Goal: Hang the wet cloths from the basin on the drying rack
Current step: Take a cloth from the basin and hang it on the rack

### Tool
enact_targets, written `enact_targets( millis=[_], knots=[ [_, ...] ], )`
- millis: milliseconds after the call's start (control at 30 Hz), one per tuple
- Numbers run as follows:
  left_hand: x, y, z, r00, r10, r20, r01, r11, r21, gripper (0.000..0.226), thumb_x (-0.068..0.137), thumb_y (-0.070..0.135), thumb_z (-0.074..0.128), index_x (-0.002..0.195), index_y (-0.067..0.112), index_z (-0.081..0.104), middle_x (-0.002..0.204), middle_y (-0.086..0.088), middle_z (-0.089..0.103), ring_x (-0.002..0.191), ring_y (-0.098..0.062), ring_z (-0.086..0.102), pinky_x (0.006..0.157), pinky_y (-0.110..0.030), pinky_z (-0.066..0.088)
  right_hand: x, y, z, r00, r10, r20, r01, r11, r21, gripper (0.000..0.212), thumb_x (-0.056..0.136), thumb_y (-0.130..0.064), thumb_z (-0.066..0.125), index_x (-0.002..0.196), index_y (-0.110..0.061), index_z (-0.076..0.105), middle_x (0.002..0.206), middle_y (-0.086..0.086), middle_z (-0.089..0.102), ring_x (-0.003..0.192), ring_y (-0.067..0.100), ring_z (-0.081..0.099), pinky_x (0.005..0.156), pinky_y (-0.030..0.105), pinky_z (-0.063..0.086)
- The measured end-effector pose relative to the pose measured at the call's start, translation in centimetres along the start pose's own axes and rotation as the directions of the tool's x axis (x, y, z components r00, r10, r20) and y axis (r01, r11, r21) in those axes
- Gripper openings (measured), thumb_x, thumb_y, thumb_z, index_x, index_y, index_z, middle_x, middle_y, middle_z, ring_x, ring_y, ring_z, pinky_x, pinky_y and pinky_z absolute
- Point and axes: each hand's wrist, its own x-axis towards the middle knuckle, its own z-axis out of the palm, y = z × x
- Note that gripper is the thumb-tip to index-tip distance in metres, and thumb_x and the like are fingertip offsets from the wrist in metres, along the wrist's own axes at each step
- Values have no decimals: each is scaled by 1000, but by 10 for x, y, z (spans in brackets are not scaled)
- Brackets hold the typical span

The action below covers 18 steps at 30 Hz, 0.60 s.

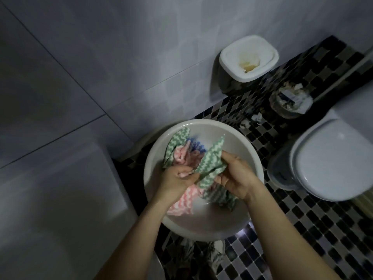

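A round white basin stands on the black-and-grey mosaic floor below me. Wet zigzag-patterned cloths lie bunched in it: a green cloth, a pink cloth, a blue cloth at the back, and another green cloth at the far left. Both hands are inside the basin. My right hand grips the raised green cloth by its lower part. My left hand pinches the same green cloth's edge, with pink cloth under its fingers. No drying rack is in view.
A white toilet stands to the right of the basin. A white lidded bin sits against the wall at the back, and a dark waste basket with scraps around it. A white ledge fills the left side.
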Motion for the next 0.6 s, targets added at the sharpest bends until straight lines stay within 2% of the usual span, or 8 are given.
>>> enact_targets(
  millis=[100,133,233,333,400,433,500,600],
  knots=[
    [15,-10,0,984,84,-158,-51,978,201,15,77,7,77,89,12,71,80,-2,69,77,-18,63,73,-25,48,-9,-1,-11,996,24,-83,-24,1000,3,30,99,-22,51,81,-10,72,75,9,64,49,14,46,37,18,40],
    [20,-12,-1,974,107,-202,-41,951,307,20,77,10,75,95,16,70,85,-2,70,81,-21,66,74,-26,49,-10,1,-16,994,10,-110,-8,1000,15,28,99,-23,50,82,-10,67,73,10,61,45,13,44,33,17,36],
    [28,-19,-3,981,69,-179,55,793,606,28,82,26,70,111,26,70,107,0,73,98,-24,67,84,-29,53,-16,4,-27,968,-88,-235,82,996,-32,28,96,-23,56,75,-8,67,67,7,68,52,14,62,43,18,49],
    [27,-13,-6,977,76,-199,83,726,683,24,89,30,63,108,20,73,110,-6,72,102,-28,66,81,-28,52,-16,8,-33,934,-238,-267,192,963,-188,36,94,-18,60,71,10,59,64,13,61,67,25,63,56,22,56],
    [21,4,-8,963,130,-235,2,871,491,23,92,24,62,104,8,73,99,-7,75,91,-23,68,69,-21,46,-17,8,-33,917,-302,-260,218,926,-308,33,95,-14,58,79,15,57,69,16,54,70,28,58,57,22,55],
    [14,17,-9,965,120,-232,-39,945,326,22,93,20,61,101,3,73,86,-2,74,81,-16,67,64,-19,43,-19,6,-29,916,-315,-248,214,908,-360,26,96,-12,57,82,10,60,68,14,55,68,26,57,57,22,55],
    [-8,48,-12,982,93,-164,-88,995,41,18,94,15,59,91,3,72,69,8,68,69,-6,61,64,-19,45,-31,1,-19,941,-281,-186,189,897,-399,8,93,-12,60,97,-10,66,72,1,66,66,16,63,60,23,53],
    [-38,85,-16,999,8,43,4,961,-275,17,93,12,59,83,11,73,77,-4,73,73,-16,67,70,-29,55,-47,-6,-6,974,-225,-12,197,879,-434,57,83,-22,73,132,-38,49,100,-3,62,81,8,69,78,26,54]
  ],
)
